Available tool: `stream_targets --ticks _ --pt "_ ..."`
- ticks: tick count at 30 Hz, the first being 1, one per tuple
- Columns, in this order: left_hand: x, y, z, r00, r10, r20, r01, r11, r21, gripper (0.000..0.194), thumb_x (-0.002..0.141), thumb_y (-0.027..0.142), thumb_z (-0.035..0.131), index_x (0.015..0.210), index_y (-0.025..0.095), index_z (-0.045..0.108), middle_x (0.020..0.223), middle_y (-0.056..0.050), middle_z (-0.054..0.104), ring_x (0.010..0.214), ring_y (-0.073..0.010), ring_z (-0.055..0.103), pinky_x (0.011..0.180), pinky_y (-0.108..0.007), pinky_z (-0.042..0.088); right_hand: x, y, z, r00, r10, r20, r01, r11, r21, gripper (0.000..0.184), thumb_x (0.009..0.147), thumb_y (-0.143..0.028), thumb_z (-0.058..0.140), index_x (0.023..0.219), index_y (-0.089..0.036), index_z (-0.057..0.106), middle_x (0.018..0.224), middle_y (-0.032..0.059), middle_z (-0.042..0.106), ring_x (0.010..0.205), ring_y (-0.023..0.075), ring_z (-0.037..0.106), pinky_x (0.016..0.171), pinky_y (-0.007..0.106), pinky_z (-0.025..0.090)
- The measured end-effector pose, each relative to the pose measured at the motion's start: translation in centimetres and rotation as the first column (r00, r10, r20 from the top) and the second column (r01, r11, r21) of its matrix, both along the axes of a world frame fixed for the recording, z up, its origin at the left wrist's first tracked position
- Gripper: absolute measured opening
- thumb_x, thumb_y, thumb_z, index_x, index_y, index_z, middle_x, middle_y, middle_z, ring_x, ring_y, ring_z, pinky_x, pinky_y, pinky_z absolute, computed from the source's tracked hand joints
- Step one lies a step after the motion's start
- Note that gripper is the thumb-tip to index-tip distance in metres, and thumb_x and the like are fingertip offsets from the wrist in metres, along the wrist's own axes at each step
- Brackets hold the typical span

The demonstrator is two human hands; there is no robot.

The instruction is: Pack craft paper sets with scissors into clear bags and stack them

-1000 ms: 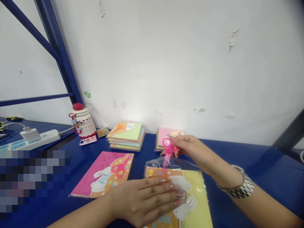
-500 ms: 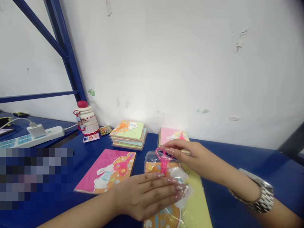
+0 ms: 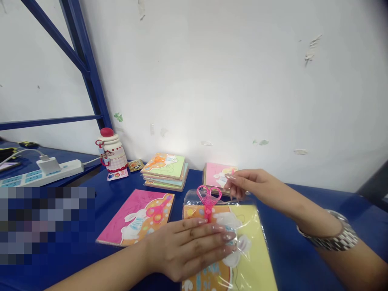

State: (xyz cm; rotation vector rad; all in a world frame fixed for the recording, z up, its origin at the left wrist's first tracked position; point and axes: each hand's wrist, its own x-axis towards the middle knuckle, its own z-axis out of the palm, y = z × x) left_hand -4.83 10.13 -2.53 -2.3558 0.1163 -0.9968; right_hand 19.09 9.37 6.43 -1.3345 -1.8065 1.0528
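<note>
Currently, your left hand point(image 3: 186, 250) lies flat and open on the plastic bag point(image 3: 250, 246), pink scissors point(image 3: 208, 201) just past its fingertips; your right hand point(image 3: 247, 184) appears empty, fingers loosely curled beside them; lifting your left palm could let the slick bag slide.

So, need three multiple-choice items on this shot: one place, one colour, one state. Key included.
1. Left hand rests on: A) power strip B) bagged craft pack C) white bottle
2. The scissors on that pack are: A) pink B) blue C) green
3. Right hand: A) grips the scissors B) lies flat on the table C) is held clear of the scissors

1 B: its fingers lie on the clear plastic.
2 A: the loop handles are bright pink.
3 C: a gap shows between its fingers and the handles.
</note>
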Motion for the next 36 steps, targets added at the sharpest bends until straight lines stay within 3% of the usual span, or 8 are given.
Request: stream_targets --ticks 5,10,17,22,25,28,31,36 --pt "0.0 -0.1 0.0 1.0 -0.001 0.018 0.001 1.0 0.022 0.036 0.088 0.017 0.046 0.123 0.013 0.055 0.135 -0.003 0.05 0.127 -0.0169 0.044 0.11 -0.03 0.031 0.1 -0.5 0.6 0.987 -0.098 -0.127 0.093 0.995 -0.046 0.029 0.082 -0.044 0.061 0.072 -0.017 0.066 0.067 0.0006 0.058 0.062 0.0112 0.05 0.06 0.026 0.04" --pt "-0.1 -0.1 -0.1 1.0 0.0 0.023 0.0 1.0 0.021 0.035 0.088 0.017 0.046 0.122 0.015 0.057 0.136 -0.003 0.049 0.126 -0.016 0.045 0.111 -0.029 0.03 0.6 -0.6 0.7 0.9 -0.066 -0.43 -0.003 0.987 -0.158 0.019 0.082 -0.035 0.064 0.085 -0.016 0.07 0.089 0.006 0.064 0.081 0.0142 0.056 0.071 0.025 0.045" --pt "0.1 -0.1 0.1 1.0 -0.01 0.013 0.01 1.0 -0.001 0.035 0.089 0.015 0.043 0.121 0.013 0.057 0.131 -0.002 0.055 0.125 -0.0162 0.046 0.111 -0.029 0.031 0.8 -0.9 1.1 0.826 -0.061 -0.561 -0.044 0.984 -0.172 0.014 0.084 -0.027 0.062 0.085 -0.016 0.07 0.088 0.0046 0.064 0.08 0.0123 0.057 0.071 0.022 0.048" --pt "0.2 -0.1 0.0 1.0 -0.03 -0.003 0.03 0.999 0.012 0.036 0.088 0.018 0.047 0.122 0.014 0.057 0.131 -0.002 0.055 0.126 -0.0165 0.044 0.111 -0.029 0.03 0.0 -1.3 1.4 0.943 -0.082 -0.323 0.062 0.995 -0.073 0.017 0.081 -0.036 0.065 0.085 -0.02 0.07 0.092 0.0047 0.068 0.085 0.0161 0.059 0.07 0.025 0.047" --pt "0.2 -0.1 0.0 0.999 -0.041 0.014 0.041 0.999 0.008 0.035 0.087 0.02 0.051 0.122 0.018 0.057 0.129 0.0 0.057 0.126 -0.0157 0.045 0.111 -0.029 0.03 -0.7 -1.6 1.3 0.99 -0.038 -0.137 0.039 0.999 0.008 0.022 0.083 -0.041 0.061 0.087 -0.021 0.07 0.093 0.0041 0.07 0.089 0.0179 0.061 0.08 0.029 0.046" --pt "0.2 -0.2 0.1 0.999 -0.031 0.026 0.032 0.999 -0.005 0.034 0.087 0.02 0.053 0.121 0.019 0.058 0.127 0.001 0.059 0.125 -0.0153 0.046 0.11 -0.029 0.032 -1.3 -2.1 1.1 0.999 0.04 0.025 -0.041 0.998 0.043 0.031 0.086 -0.048 0.053 0.086 -0.022 0.069 0.091 0.0033 0.07 0.09 0.02 0.061 0.083 0.032 0.045" --pt "0.2 -0.3 0.3 0.999 -0.032 0.028 0.033 0.999 -0.013 0.033 0.087 0.019 0.053 0.119 0.019 0.059 0.125 0.001 0.061 0.125 -0.0147 0.046 0.11 -0.028 0.032 -1.7 -2.6 1.0 0.984 0.018 0.176 -0.037 0.994 0.102 0.038 0.087 -0.053 0.048 0.082 -0.021 0.067 0.086 0.0036 0.067 0.084 0.0216 0.059 0.076 0.034 0.045" --pt "0.3 -0.3 0.3 0.999 -0.038 0.015 0.039 0.999 -0.038 0.032 0.088 0.018 0.05 0.119 0.018 0.059 0.124 0.001 0.062 0.125 -0.0149 0.047 0.11 -0.028 0.033 -1.8 -2.7 1.1 0.97 -0.011 0.241 -0.025 0.989 0.148 0.037 0.085 -0.053 0.051 0.095 -0.024 0.071 0.095 0.0055 0.067 0.091 0.0245 0.058 0.077 0.036 0.044"
